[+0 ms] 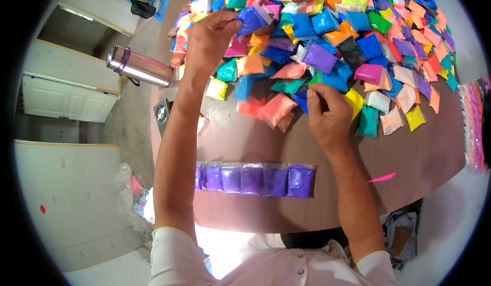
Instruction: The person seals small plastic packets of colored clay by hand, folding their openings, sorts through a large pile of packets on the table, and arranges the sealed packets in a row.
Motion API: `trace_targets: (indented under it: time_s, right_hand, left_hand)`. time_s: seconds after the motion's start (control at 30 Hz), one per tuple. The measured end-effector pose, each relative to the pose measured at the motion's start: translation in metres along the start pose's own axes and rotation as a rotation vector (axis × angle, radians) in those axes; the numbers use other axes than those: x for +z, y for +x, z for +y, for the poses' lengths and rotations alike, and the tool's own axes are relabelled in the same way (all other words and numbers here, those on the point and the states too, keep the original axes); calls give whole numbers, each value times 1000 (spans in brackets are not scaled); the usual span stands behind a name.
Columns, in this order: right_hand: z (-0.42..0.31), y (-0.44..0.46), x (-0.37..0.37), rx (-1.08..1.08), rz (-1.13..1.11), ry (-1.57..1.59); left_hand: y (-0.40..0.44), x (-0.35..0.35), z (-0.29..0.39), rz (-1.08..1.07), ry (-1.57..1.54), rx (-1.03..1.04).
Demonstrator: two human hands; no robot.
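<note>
My left hand (214,36) pinches the corner of a blue-violet powder packet (250,21), held over the left part of a big heap of small coloured packets. My right hand (331,113) is closed at the near edge of the heap, thumb and fingertips together. Its fingertips are beside a blue packet (300,101); whether they grip it I cannot make out. In front of me, several purple packets (275,180) lie side by side in a row, partly hidden at the left by my left forearm.
The brown table (230,127) carries the heap. A steel flask (140,66) is at its left side, near a dark object with a round disc (162,113). A pink strip (382,177) lies at the right. Long colourful bundles (473,125) are at the far right edge.
</note>
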State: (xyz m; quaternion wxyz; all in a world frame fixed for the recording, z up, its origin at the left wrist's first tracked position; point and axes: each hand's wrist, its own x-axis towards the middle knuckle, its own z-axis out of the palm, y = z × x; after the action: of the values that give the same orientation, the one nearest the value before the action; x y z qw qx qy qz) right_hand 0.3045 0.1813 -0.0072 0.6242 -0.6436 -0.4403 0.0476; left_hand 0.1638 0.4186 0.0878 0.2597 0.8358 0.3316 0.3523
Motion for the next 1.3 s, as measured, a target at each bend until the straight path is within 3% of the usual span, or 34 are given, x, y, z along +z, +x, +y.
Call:
trace_targets:
  time_s: [0.1, 0.13, 0.27, 0.53, 0.6, 0.67, 0.73, 0.9, 1.03, 1.1, 1.2, 1.3]
  right_hand:
    - [3, -1, 2, 13, -4, -35]
    - [5, 0, 2, -12, 23, -45]
    - [1, 1, 1, -29, 12, -54]
    - [-4, 4, -1, -34, 114, -5]
    - [-16, 3, -8, -59, 71, 7]
    - [-21, 1, -11, -82, 22, 22]
    - [-23, -2, -11, -177, -8, 98]
    - [-20, 2, -10, -54, 81, 169]
    - [-21, -1, -17, -107, 49, 107]
    - [-20, -2, -21, -499, -106, -43]
    - [-38, -9, -17, -505, -119, 64]
    - [-39, -14, -14, -501, -157, 62]
  left_hand:
    - [3, 0, -20, -4, -124, -43]
    - [0, -4, -4, -22, -12, -87]
    - [-5, -2, 9, -96, -383, -161]
    - [-57, 16, 40, -215, -653, -266]
    - [-72, 20, 42, -217, -601, -271]
    - [-81, 22, 50, -307, -629, -410]
    - [-85, 30, 57, -288, -617, -397]
    - [-92, 34, 69, -215, -589, -331]
    - [-93, 36, 80, -197, -524, -339]
    - [-94, 38, 86, -220, -567, -326]
    - [-92, 44, 91, -297, -627, -291]
    - [-89, 48, 97, -352, -462, -222]
